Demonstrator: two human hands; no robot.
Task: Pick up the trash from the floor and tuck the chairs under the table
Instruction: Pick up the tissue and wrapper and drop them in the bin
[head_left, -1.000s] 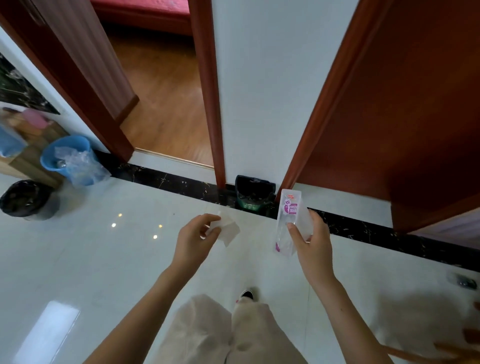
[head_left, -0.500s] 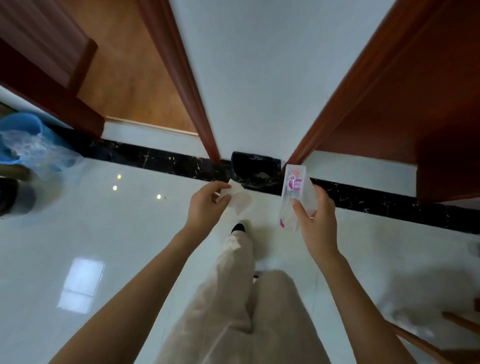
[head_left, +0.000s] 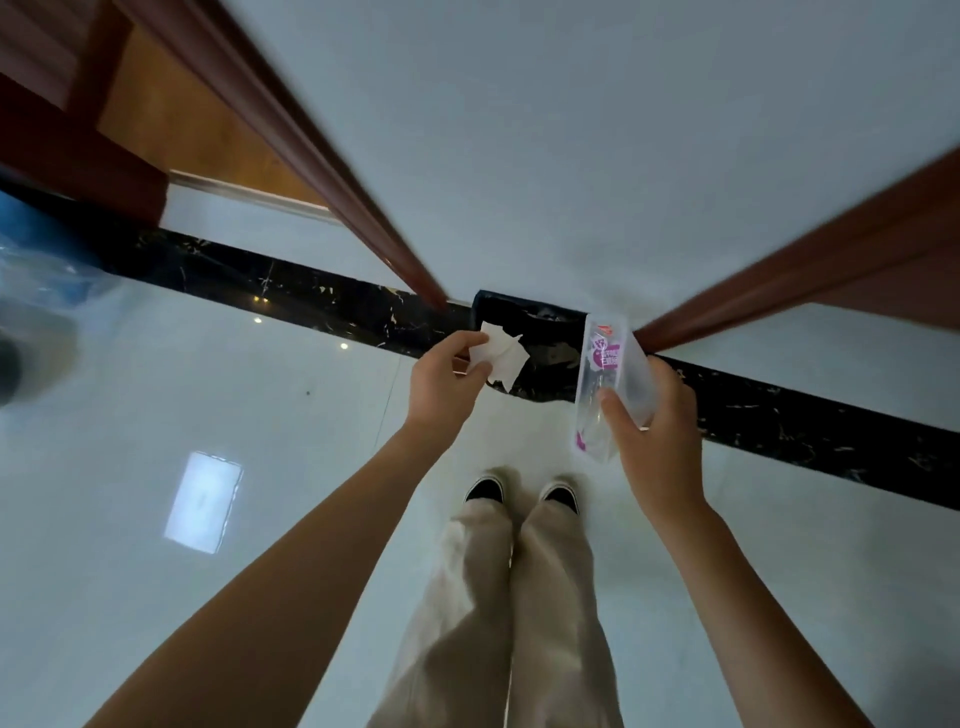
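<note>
Glossy white tiled floor (head_left: 260, 415). One small black lined bin (head_left: 550, 338) at the wall base, beyond two black shoes (head_left: 485, 488). Right hand (head_left: 654, 441) grips one clear plastic packet (head_left: 608, 374) upright beside the bin; its purple label is unreadable. Left hand (head_left: 441, 389) pinches one crumpled white tissue (head_left: 501, 356), seen against the bin.

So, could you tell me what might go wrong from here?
The tissue pinched by the left hand is light and hangs over the near edge of the black bin, so it may drift onto the floor. The clear packet in the right hand is off to the bin's right side; released now, it could miss.
</note>
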